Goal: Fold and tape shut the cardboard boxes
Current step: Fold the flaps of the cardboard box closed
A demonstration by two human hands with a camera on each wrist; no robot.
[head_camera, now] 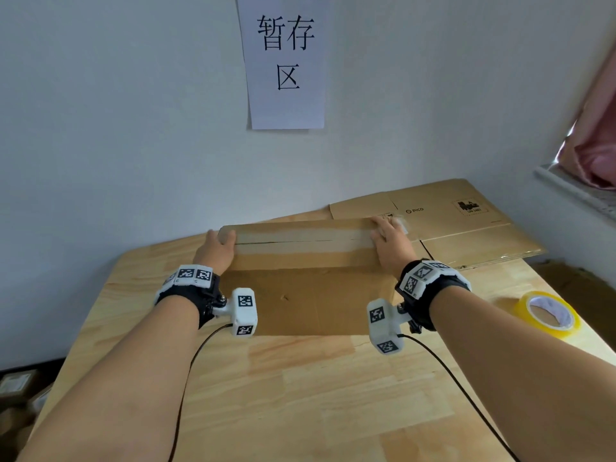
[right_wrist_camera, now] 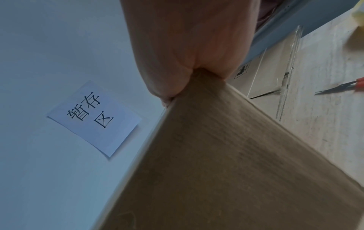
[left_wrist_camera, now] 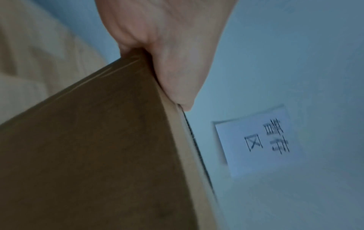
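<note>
A brown cardboard box (head_camera: pixel 306 295) stands on the wooden table (head_camera: pixel 300 395), its closed top flaps covered along the seam by a strip of clear tape (head_camera: pixel 300 241). My left hand (head_camera: pixel 218 243) grips the box's upper left corner, thumb lying on top. At the upper right corner my right hand (head_camera: pixel 388 236) holds the box, fingers over the tape's end. The left wrist view shows the left hand (left_wrist_camera: pixel 167 54) clamped over the box (left_wrist_camera: pixel 98 147) edge. In the right wrist view the right hand (right_wrist_camera: pixel 187 54) straddles the box (right_wrist_camera: pixel 226 155) corner.
A roll of yellowish clear tape (head_camera: pixel 546 315) lies on the table at the right. Flattened cardboard sheets (head_camera: pixel 450 221) rest behind the box against the wall. Red-handled scissors (right_wrist_camera: pixel 342 87) lie beyond the box's right end. A paper sign (head_camera: pixel 286 61) hangs on the wall.
</note>
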